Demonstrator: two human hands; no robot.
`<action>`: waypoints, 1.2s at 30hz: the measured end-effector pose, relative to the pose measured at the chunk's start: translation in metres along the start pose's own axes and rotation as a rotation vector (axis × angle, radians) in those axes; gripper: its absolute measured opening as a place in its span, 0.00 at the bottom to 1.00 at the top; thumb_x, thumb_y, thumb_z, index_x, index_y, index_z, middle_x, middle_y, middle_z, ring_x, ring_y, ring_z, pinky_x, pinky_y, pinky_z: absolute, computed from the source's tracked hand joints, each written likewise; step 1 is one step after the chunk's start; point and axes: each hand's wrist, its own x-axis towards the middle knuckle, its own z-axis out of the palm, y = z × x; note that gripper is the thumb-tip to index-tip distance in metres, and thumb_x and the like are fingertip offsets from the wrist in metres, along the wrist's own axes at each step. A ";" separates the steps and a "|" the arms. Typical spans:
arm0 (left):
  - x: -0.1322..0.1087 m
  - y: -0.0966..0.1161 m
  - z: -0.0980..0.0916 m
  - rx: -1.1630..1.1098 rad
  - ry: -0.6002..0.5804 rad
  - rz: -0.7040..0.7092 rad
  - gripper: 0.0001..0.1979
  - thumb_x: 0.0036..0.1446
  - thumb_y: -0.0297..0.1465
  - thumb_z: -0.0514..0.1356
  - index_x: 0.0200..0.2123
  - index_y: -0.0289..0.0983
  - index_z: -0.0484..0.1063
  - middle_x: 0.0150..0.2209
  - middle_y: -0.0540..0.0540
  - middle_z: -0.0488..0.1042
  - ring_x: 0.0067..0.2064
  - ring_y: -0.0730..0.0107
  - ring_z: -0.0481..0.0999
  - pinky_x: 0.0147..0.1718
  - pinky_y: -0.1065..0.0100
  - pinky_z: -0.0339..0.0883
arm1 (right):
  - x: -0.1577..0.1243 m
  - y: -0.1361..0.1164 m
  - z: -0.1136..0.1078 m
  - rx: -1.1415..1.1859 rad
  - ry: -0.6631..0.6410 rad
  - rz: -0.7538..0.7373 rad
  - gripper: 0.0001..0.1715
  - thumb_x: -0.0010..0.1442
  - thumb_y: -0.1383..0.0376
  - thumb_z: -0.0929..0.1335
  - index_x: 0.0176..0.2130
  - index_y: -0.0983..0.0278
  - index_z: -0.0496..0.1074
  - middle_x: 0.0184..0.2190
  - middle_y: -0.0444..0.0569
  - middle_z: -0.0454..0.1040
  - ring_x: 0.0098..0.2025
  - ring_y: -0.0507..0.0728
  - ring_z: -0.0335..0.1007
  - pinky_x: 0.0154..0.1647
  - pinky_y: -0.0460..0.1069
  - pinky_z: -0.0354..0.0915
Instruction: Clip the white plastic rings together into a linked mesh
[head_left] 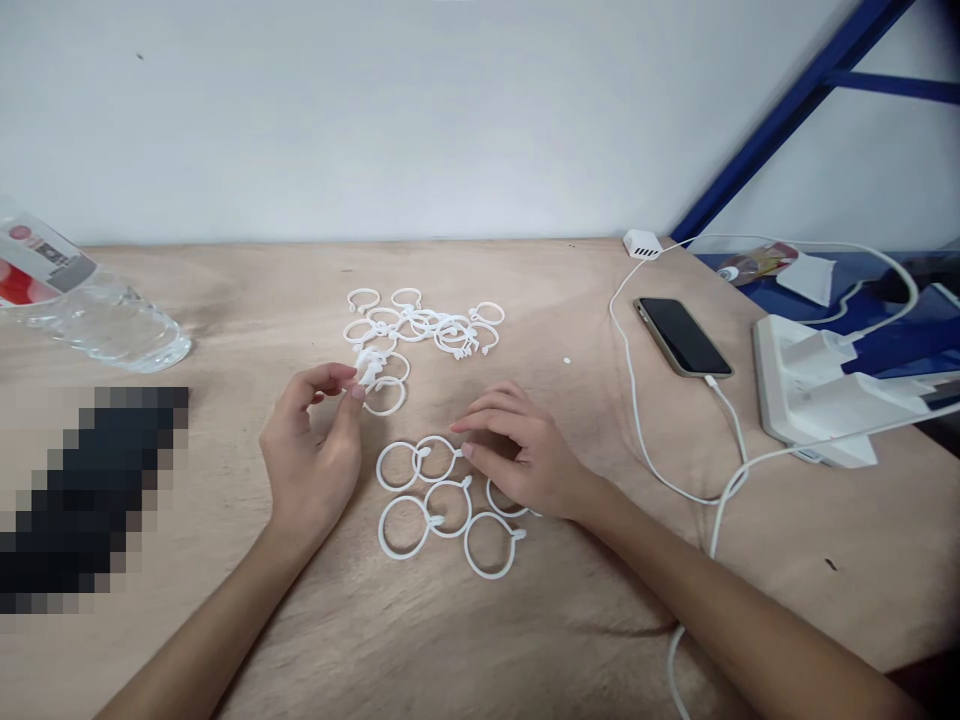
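Observation:
My left hand (311,450) pinches the clasp of a white plastic ring (384,393) between thumb and fingertips, just above the wooden table (525,620). My right hand (521,455) lies palm down with fingers stretched, its fingertips touching a group of several white rings (442,505) laid flat side by side, and it covers part of one ring. Behind the hands lies a loose pile of several more white rings (424,323).
A clear plastic bottle (97,310) lies on its side at the far left. At the right, a phone (682,337) is on a white cable (637,420), near a white power strip (814,395), a small white charger (643,243) and a blue frame (787,110).

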 end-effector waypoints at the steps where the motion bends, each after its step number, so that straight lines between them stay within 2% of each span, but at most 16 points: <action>1: 0.000 0.000 0.000 0.002 -0.013 -0.017 0.07 0.54 0.34 0.60 0.37 0.40 0.72 0.38 0.50 0.75 0.41 0.67 0.73 0.46 0.62 0.67 | 0.000 0.000 0.000 0.000 -0.002 0.002 0.08 0.56 0.72 0.69 0.38 0.64 0.76 0.34 0.52 0.76 0.41 0.58 0.67 0.44 0.56 0.66; 5: 0.000 0.002 0.001 -0.082 -0.064 -0.073 0.07 0.54 0.35 0.60 0.36 0.40 0.72 0.37 0.49 0.76 0.41 0.67 0.74 0.47 0.61 0.69 | 0.000 0.001 0.000 -0.006 -0.002 0.002 0.09 0.56 0.73 0.68 0.38 0.64 0.75 0.34 0.51 0.76 0.41 0.58 0.67 0.44 0.57 0.67; 12: -0.002 0.010 0.002 -0.205 -0.010 -0.089 0.08 0.53 0.35 0.61 0.35 0.39 0.69 0.37 0.49 0.75 0.42 0.67 0.77 0.45 0.64 0.72 | 0.000 0.000 0.000 -0.021 -0.015 0.019 0.10 0.56 0.73 0.68 0.39 0.64 0.75 0.35 0.51 0.76 0.42 0.58 0.67 0.44 0.56 0.67; 20: 0.001 -0.006 0.003 -0.342 -0.021 -0.185 0.10 0.54 0.36 0.62 0.38 0.40 0.68 0.37 0.49 0.72 0.41 0.65 0.77 0.46 0.60 0.73 | 0.001 0.000 0.000 -0.021 -0.022 0.018 0.11 0.55 0.75 0.68 0.40 0.65 0.75 0.35 0.52 0.76 0.42 0.58 0.67 0.44 0.56 0.67; 24: 0.004 -0.012 0.004 -0.290 0.003 -0.209 0.11 0.51 0.36 0.64 0.37 0.40 0.68 0.36 0.49 0.72 0.40 0.65 0.77 0.45 0.60 0.73 | 0.000 0.001 0.000 -0.024 -0.026 0.018 0.11 0.56 0.74 0.68 0.40 0.64 0.75 0.35 0.51 0.76 0.42 0.58 0.67 0.44 0.57 0.67; 30: 0.004 -0.007 0.003 -0.140 -0.047 -0.218 0.08 0.52 0.35 0.61 0.36 0.41 0.69 0.36 0.49 0.74 0.39 0.65 0.75 0.44 0.61 0.71 | -0.001 0.002 0.001 -0.024 -0.023 0.012 0.11 0.55 0.74 0.69 0.39 0.64 0.75 0.35 0.51 0.75 0.42 0.58 0.67 0.44 0.57 0.67; 36: 0.005 -0.010 0.003 -0.188 -0.018 -0.224 0.08 0.52 0.35 0.61 0.36 0.41 0.70 0.36 0.49 0.74 0.39 0.65 0.75 0.42 0.63 0.71 | -0.001 0.002 0.000 -0.028 -0.029 0.021 0.10 0.56 0.72 0.69 0.39 0.63 0.75 0.35 0.51 0.75 0.42 0.59 0.67 0.44 0.57 0.67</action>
